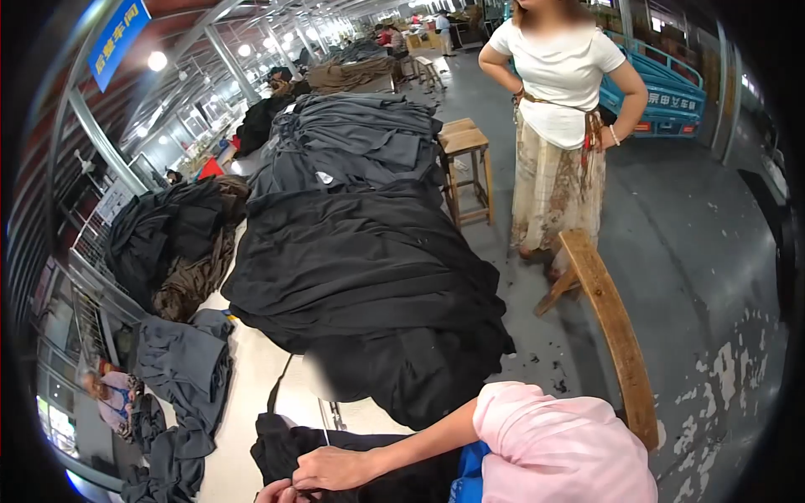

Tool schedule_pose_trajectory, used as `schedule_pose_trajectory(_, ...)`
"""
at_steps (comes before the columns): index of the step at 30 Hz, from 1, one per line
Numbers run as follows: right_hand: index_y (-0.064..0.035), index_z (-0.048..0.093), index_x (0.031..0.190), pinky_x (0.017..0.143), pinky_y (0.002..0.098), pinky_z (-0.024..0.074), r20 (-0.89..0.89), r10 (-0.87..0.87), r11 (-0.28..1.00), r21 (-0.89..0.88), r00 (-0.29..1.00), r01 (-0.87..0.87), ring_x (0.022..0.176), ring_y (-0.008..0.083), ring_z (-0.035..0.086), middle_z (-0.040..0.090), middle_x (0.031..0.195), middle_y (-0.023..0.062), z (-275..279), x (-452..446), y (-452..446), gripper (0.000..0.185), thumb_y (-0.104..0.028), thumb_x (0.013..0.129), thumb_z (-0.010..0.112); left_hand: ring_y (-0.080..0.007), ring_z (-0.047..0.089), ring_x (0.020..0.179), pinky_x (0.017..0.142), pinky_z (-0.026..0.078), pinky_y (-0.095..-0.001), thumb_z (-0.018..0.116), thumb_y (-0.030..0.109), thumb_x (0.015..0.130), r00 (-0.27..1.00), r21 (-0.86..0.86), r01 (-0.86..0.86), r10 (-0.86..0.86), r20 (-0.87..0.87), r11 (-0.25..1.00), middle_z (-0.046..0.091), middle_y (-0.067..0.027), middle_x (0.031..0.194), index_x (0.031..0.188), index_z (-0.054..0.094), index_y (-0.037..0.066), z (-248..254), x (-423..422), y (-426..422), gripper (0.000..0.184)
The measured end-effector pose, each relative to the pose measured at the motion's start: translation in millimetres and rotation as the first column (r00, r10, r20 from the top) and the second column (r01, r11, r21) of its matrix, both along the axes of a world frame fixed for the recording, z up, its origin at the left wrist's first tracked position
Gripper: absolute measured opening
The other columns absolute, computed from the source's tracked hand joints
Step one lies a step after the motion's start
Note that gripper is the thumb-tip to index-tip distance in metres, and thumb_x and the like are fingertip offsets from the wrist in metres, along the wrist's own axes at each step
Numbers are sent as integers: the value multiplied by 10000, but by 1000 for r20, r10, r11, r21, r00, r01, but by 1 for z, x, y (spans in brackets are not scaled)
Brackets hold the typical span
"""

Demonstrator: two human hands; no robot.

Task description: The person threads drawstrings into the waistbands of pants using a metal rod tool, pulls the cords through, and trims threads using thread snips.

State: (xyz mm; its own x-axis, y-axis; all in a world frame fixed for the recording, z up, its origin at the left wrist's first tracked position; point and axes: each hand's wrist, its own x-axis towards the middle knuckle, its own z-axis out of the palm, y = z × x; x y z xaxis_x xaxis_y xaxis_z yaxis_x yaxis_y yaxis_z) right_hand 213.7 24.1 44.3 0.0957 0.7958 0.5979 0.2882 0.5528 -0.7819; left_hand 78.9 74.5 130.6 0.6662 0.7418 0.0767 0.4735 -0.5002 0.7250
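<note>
A black garment point(289, 443) lies at the near edge of the table, with a narrow strap-like strip standing up from its left end. My right hand point(337, 467) is closed over this cloth, its fingers curled toward the left. My left hand point(281, 493) meets it at the bottom edge of the view, partly cut off, with its fingertips pinched together. Both seem to grip the dark cloth, though the exact spot between the fingers is hidden. Just beyond my right hand, a thin metal object point(334, 414) and a pale thin strip rest by the cloth.
A big heap of black garments point(360, 260) covers the table ahead, with grey garments point(360, 134) behind. More grey cloth point(184, 360) lies left. A wooden bench point(616, 323) and stool point(465, 138) stand right. A person in a white top point(558, 84) stands beyond the bench.
</note>
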Motion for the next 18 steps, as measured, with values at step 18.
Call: schedule_pose_trajectory(18,8,453,742,563,384,398,-13,118,992,-33,993,-118,657,335,539,539,641,153,-20,-9,-1,195,-162,819,397,-95,521,573,525,422,-197,551,33,770,994,-23,-8,10,112,1000,575,-62,691,967,529,-13,-15,-3,-8,203)
